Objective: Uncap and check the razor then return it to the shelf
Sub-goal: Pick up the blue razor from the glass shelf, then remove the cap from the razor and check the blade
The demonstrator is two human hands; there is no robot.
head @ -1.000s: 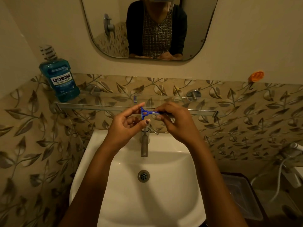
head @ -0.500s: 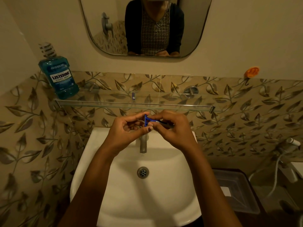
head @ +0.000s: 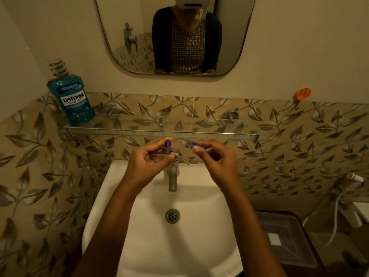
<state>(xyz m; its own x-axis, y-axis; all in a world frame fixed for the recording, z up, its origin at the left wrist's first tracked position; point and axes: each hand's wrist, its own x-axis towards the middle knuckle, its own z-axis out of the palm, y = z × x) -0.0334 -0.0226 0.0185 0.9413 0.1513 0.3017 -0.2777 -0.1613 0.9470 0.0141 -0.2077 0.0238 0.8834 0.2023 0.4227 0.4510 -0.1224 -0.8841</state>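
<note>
Above the tap, my left hand (head: 148, 163) pinches a small blue piece (head: 169, 147) that looks like the razor's cap, upright between thumb and fingers. My right hand (head: 216, 163) grips the blue razor (head: 195, 145); only its front end shows, and the handle is hidden inside my fingers. A short gap separates the two blue pieces. Both hands hover just below and in front of the glass shelf (head: 209, 134), which runs along the tiled wall.
A blue mouthwash bottle (head: 73, 97) stands at the shelf's left end, and a tiny blue item (head: 161, 122) sits mid-shelf. Below are the white sink (head: 179, 246) and metal tap (head: 173, 177). A clear plastic tub (head: 285, 236) sits lower right. A mirror hangs above.
The two blue pieces were together between my hands. Now my hands have drawn apart, the left carrying the cap piece away from the razor in my right.
</note>
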